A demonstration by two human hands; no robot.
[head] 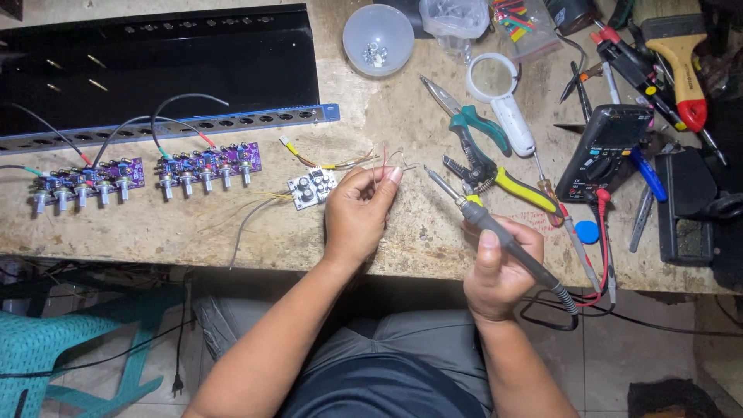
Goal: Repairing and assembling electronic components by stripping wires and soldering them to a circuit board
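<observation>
wires (385,161) pinched in left hand (357,213), near desk's (387,124) front edge. right hand (499,271) grips soldering iron (495,232), tip just short. looks like soldering; next needs a steady touch.

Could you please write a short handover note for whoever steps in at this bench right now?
Left hand: pinches thin wire ends above the bench, beside the small grey circuit board.
Right hand: grips the soldering iron, tip pointing at those wire ends, not touching.
Two purple boards with knob shafts lie at left, leads attached. Pliers, magnifier and multimeter lie at right.
Done: wires run to the small board. Left: the held wire ends look unjoined.
</observation>
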